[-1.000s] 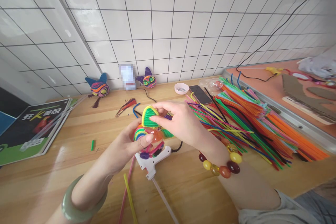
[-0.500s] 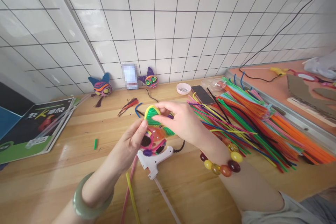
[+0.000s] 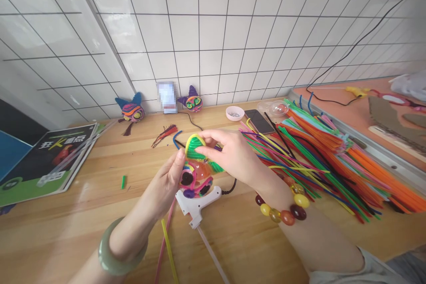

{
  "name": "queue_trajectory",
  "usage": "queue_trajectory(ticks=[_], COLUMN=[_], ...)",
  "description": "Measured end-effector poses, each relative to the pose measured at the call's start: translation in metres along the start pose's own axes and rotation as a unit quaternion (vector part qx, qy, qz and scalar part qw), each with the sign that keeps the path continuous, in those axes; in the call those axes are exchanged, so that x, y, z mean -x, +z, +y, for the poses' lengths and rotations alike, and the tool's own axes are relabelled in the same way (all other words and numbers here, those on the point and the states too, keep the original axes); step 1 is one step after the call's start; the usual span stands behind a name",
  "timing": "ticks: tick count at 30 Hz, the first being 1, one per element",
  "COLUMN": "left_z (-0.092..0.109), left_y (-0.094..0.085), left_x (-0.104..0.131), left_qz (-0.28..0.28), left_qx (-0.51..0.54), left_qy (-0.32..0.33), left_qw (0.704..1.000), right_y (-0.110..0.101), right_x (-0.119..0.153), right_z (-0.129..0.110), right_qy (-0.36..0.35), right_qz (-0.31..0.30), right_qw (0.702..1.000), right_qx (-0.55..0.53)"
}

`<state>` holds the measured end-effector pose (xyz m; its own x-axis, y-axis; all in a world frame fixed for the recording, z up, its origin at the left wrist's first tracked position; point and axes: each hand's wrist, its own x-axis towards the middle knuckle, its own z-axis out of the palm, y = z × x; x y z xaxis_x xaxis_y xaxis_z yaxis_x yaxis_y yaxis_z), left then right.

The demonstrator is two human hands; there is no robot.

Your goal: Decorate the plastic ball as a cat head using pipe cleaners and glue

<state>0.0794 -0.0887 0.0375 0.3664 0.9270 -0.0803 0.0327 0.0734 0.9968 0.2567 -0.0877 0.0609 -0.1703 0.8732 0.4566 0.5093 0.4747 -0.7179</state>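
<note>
While the tabletop (image 3: 253, 248) and the spread of pipe cleaners (image 3: 333, 159) at the right lie as they did a second ago, apart from a slight drift of the whole view, the change is at the hands. The left hand (image 3: 164, 186) has its thumb drawn back: a second ago it lay across the front of the colourful ornament (image 3: 201, 171), and now it stands upright beside the lower left edge of the green piece (image 3: 193, 147). Its other fingers are hidden behind the work, so I cannot tell how far open they are or how firmly they hold anything. The right hand (image 3: 229, 151) matches its earlier pose, fingers closed in a pinch on the right side of the green piece, thumb on the near face.

Below the hands, the white glue gun (image 3: 198, 203) rests on the tabletop, just nearer the person than the ornament. The ornament is directly below the green piece; whether the two touch is hard to tell. With the thumb gone from its front, a dark eye (image 3: 187, 178) shows; judging by this, attention has shifted from steadying the ornament to the yellow-rimmed green piece.
</note>
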Motion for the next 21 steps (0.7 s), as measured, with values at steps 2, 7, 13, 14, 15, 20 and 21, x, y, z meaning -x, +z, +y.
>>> queue_trajectory(ticks=[2, 7, 13, 14, 15, 20, 21], left_z=[-0.0004, -0.0009, -0.0006, -0.0005, -0.0004, -0.0013, -0.0016], left_y=[-0.0002, -0.0004, 0.0003, 0.0004, 0.0006, 0.0007, 0.0005], left_x=[-0.0003, -0.0009, -0.0003, -0.0002, -0.0001, -0.0009, -0.0012], left_qz=[0.001, -0.021, -0.012, -0.012, -0.012, -0.014, -0.015], left_qx=[0.005, 0.031, 0.051, 0.052, 0.053, 0.063, 0.065], left_qy=[0.003, 0.004, -0.016, -0.017, -0.017, -0.021, -0.019], left_qw=[1.000, 0.999, 0.998, 0.998, 0.998, 0.998, 0.998], right_y=[0.0001, -0.0002, -0.0018, -0.0020, -0.0022, -0.0039, -0.0045], right_x=[0.0001, 0.0007, 0.0013, 0.0015, 0.0017, 0.0022, 0.0021], right_z=[0.0010, 0.0015, 0.0004, 0.0008, 0.0014, 0.0035, 0.0034], right_qy=[-0.006, -0.005, -0.014, -0.019, -0.023, -0.021, -0.017], right_qz=[-0.002, -0.007, -0.010, -0.011, -0.012, -0.028, -0.034], right_qw=[1.000, 1.000, 0.999, 0.999, 0.999, 0.999, 0.999], right_qx=[-0.001, 0.009, 0.037, 0.039, 0.041, 0.033, 0.029])
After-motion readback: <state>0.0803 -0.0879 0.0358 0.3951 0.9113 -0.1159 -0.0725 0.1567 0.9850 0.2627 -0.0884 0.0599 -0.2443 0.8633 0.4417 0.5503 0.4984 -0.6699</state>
